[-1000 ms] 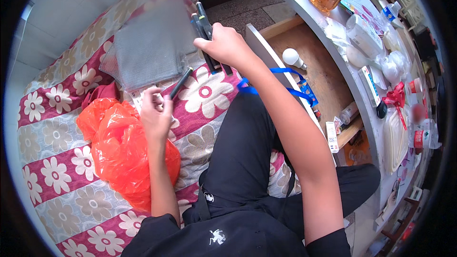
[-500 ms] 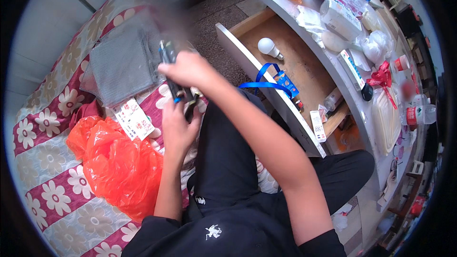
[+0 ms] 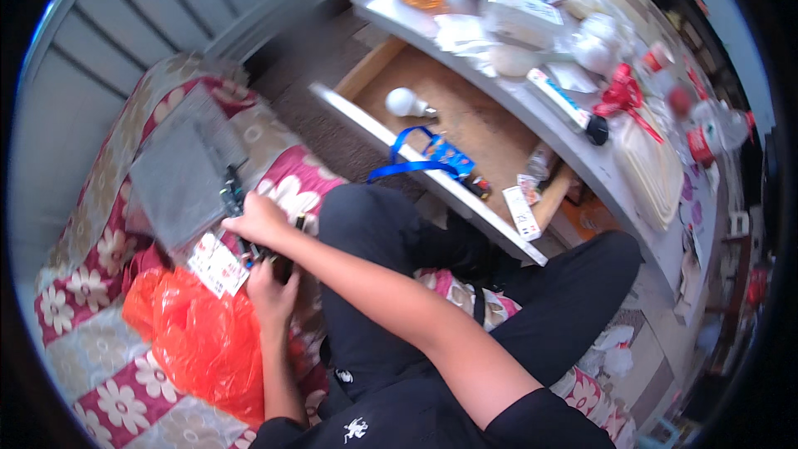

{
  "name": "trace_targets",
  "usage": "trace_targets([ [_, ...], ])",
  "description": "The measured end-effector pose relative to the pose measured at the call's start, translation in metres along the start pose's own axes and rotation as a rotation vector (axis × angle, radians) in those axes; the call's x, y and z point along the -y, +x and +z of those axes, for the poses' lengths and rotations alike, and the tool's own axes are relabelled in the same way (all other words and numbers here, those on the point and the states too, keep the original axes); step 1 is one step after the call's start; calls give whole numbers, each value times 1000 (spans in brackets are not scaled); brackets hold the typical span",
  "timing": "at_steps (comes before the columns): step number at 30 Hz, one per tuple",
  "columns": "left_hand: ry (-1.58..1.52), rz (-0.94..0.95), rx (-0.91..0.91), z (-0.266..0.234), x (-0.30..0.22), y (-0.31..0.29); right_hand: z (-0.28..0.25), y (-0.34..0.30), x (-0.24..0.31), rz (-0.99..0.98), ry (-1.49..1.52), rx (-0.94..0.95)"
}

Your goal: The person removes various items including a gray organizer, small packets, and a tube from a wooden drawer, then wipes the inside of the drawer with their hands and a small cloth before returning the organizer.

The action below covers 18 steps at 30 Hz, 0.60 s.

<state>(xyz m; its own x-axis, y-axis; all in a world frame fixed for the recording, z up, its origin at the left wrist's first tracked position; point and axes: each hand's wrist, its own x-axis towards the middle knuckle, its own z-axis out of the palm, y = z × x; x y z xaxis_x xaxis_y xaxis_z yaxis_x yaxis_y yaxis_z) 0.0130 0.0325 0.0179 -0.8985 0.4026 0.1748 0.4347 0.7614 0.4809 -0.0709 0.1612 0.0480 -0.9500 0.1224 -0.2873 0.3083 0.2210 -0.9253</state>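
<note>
Above the bed, my right hand [image 3: 264, 220] is closed around a bundle of dark, slim pen-like sticks [image 3: 232, 189], whose ends stick out past the thumb. Just below it, my left hand [image 3: 273, 289] has its fingers curled on the lower part of the same bundle. Blur hides what exactly the sticks are. Beside the hands lies a white printed card sheet [image 3: 218, 264]. A grey mesh pouch [image 3: 179, 179] rests flat beyond it, partly behind the bundle. Nearer to me sits a crumpled orange-red plastic bag [image 3: 204, 345].
At the right an open drawer [image 3: 349, 129] holds a light bulb [image 3: 406, 103], a blue-ribboned packet [image 3: 449, 155] and a small white box [image 3: 521, 213]. The white table [image 3: 465, 54] above carries bottles, bags and a pale container [image 3: 648, 175]. My crossed legs [image 3: 374, 224] lie between bed and drawer.
The view has turned, shifting the drawer and table leftward. Both hands have come down with the bundle, closer to the card sheet.
</note>
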Motion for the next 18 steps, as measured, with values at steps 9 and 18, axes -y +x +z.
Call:
trace_targets([
  [9, -480, 91, -77, -35, -117, 78, -209, -40, 51, -242, 139, -412],
  [18, -475, 701, 44, 83, -349, 228, -492, -160, -40, 245, -643, -994],
])
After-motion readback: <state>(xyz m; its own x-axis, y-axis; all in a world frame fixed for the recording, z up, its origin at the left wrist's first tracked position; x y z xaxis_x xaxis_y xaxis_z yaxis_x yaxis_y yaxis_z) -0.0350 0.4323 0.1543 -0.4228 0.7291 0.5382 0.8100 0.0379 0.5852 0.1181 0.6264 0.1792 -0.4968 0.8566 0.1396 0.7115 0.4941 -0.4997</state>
